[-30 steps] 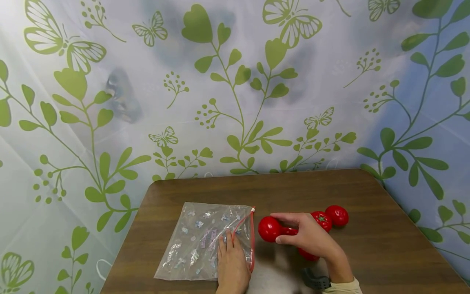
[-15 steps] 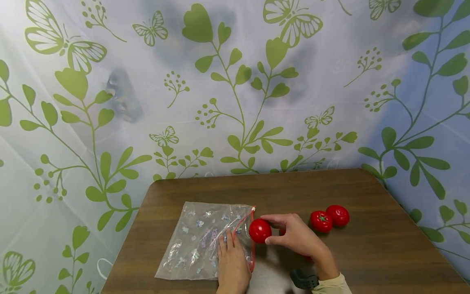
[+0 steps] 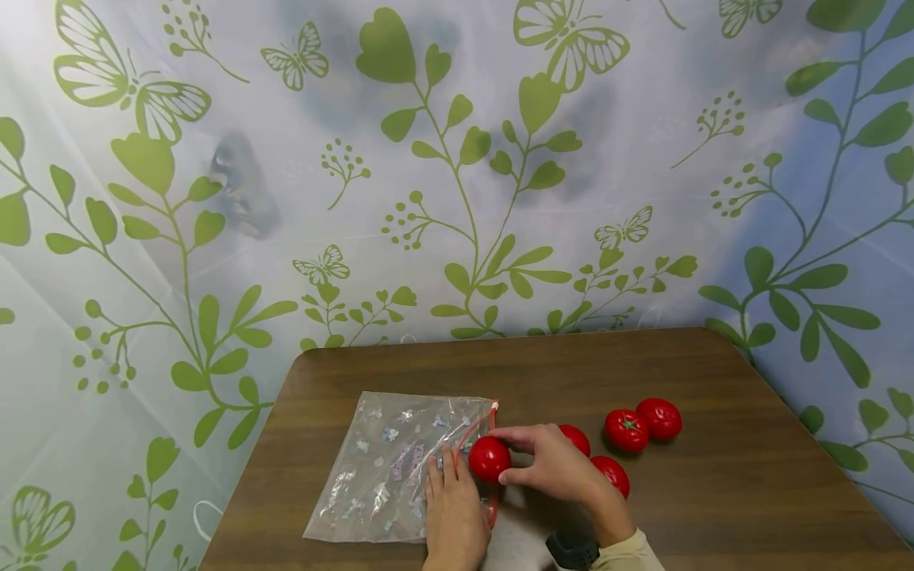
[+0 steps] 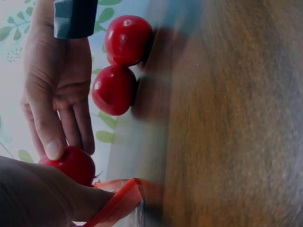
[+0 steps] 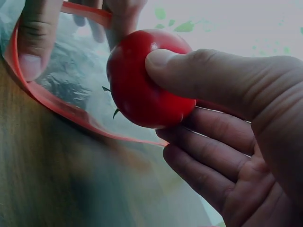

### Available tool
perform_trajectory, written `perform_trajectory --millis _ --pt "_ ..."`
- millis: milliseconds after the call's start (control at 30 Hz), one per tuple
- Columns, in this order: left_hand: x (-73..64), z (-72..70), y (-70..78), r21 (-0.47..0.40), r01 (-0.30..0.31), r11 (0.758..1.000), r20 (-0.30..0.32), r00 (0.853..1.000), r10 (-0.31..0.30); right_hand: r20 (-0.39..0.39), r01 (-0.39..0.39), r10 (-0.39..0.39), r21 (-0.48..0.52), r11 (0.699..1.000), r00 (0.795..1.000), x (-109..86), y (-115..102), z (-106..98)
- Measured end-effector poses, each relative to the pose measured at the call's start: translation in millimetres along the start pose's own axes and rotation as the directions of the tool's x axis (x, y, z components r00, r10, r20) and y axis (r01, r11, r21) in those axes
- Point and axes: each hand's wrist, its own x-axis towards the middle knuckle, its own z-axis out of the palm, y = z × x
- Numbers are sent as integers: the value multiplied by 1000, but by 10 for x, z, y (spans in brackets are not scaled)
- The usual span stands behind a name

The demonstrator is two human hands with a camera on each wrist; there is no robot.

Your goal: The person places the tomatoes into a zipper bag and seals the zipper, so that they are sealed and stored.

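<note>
A red tomato (image 3: 489,458) with a green stem end is gripped by my right hand (image 3: 546,464), the thumb on one side and fingers on the other. It sits at the mouth of a clear zip bag (image 3: 378,468) with a red-orange rim, printed with small figures. My left hand (image 3: 457,507) lies at that mouth with straight fingers. In the right wrist view, the left thumb (image 5: 33,56) presses at the lower rim and the fingers are by the upper rim, so the mouth gapes. The tomato's leafy stem faces the gap.
Several more red tomatoes lie to the right on the brown wooden table (image 3: 714,492): one tomato (image 3: 575,438) and another tomato (image 3: 611,476) by the right forearm, then a tomato (image 3: 627,431) and a tomato (image 3: 660,419) farther back. A patterned curtain (image 3: 457,198) hangs behind.
My right hand has carried the tomato leftward to the bag's mouth, uncovering the tomatoes behind it. My left hand has stayed at the bag.
</note>
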Motion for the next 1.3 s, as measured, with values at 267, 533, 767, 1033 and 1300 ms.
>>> perform_trajectory --millis 267,533,767,1033,1300 --pt "12 -14 19 -15 30 999 22 999 -30 0 -14 14 -40 999 1000 38 7 72" --pt "0 -5 40 -4 33 999 1 999 -33 -5 -42 42 -45 998 999 60 56 126" --pt "-5 21 84 4 38 999 -4 999 -38 -8 -58 58 -58 997 998 55 98 199" --pt "-45 48 105 24 12 1000 -45 999 -11 -37 -33 27 -159 987 999 91 72 334" --pt "-54 79 98 48 -21 999 -92 995 26 -60 -26 16 -169 985 998 97 57 410"
